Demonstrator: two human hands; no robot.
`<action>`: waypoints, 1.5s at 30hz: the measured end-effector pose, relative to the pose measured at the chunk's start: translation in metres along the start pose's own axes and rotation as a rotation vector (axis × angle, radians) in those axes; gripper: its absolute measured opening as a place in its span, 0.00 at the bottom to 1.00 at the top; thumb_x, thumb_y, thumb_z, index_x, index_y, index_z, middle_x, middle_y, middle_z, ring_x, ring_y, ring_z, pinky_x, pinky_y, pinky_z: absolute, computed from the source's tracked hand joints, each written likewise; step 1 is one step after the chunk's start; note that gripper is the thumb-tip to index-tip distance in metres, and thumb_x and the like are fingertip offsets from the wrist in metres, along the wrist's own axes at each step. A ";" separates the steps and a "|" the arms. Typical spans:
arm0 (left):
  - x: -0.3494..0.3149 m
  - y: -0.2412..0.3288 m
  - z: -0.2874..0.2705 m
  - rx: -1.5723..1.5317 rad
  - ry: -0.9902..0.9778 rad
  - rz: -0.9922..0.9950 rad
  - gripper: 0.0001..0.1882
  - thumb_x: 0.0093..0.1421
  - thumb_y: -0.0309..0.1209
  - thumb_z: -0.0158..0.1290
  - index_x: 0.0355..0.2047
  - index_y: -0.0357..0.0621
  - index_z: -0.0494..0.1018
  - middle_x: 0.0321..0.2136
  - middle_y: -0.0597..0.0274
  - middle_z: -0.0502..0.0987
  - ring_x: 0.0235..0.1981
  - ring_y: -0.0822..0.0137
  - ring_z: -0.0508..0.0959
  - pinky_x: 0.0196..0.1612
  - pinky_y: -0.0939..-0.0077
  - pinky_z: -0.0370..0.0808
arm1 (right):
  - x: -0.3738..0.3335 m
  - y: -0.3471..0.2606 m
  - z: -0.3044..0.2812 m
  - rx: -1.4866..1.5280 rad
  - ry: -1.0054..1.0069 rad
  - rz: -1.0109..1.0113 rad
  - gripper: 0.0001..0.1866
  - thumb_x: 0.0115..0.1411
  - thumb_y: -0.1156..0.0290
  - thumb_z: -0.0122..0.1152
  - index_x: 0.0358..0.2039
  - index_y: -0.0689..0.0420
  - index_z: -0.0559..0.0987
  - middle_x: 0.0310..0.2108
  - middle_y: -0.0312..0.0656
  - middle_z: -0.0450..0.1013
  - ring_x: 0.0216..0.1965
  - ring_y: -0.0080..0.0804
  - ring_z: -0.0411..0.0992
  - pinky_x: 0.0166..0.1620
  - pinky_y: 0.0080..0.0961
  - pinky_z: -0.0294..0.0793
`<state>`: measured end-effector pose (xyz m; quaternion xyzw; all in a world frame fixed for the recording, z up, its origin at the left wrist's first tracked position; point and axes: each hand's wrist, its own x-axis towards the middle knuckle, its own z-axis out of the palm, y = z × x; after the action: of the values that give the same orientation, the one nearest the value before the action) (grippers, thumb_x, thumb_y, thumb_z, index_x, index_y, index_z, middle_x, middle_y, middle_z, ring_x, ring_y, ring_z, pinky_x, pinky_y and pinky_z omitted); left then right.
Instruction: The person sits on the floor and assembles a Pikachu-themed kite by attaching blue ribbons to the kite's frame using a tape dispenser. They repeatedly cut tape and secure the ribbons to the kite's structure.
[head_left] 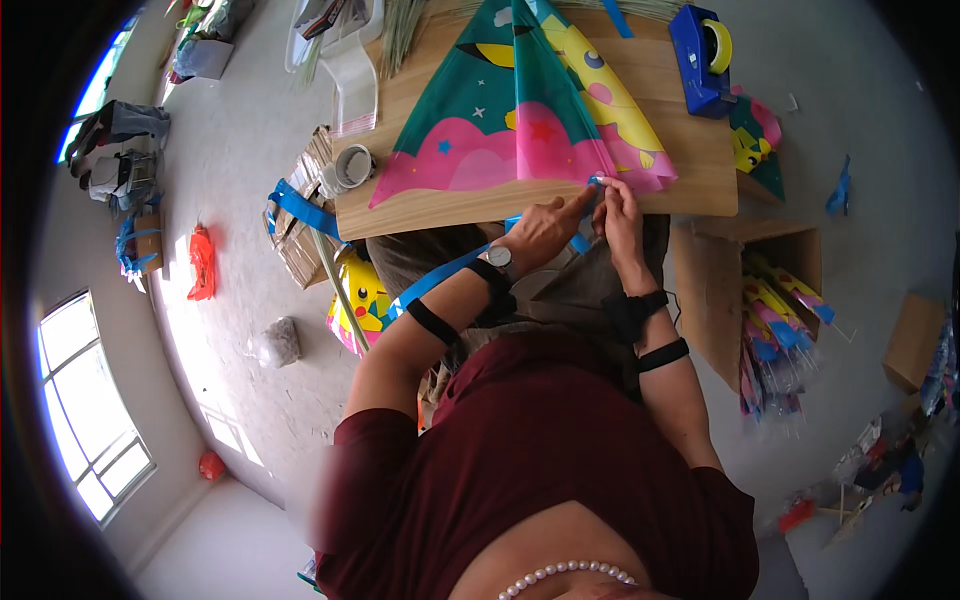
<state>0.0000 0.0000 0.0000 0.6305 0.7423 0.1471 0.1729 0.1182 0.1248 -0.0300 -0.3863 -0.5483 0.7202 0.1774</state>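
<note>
Both hands meet at the near tip of the kite (520, 110), which lies on the wooden counter (690, 150) with its long axis running far to near. Left hand (545, 228) and right hand (620, 215) pinch a blue ribbon (440, 278) there, equally close. Far right sits a blue tape dispenser (703, 55); right, a cardboard box (735, 300) of rolled kites.
</note>
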 end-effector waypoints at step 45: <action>-0.001 -0.004 0.004 -0.054 0.007 0.006 0.41 0.58 0.21 0.51 0.71 0.39 0.48 0.39 0.54 0.76 0.33 0.58 0.77 0.33 0.60 0.78 | 0.042 -0.085 -0.050 -0.898 -0.216 -0.330 0.13 0.65 0.72 0.53 0.47 0.50 0.82 0.28 0.54 0.75 0.28 0.48 0.76 0.31 0.38 0.72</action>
<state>-0.0014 -0.0020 -0.0051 0.6275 0.7366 0.1698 0.1867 0.1144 0.2143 0.0281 -0.2557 -0.8738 0.4109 0.0470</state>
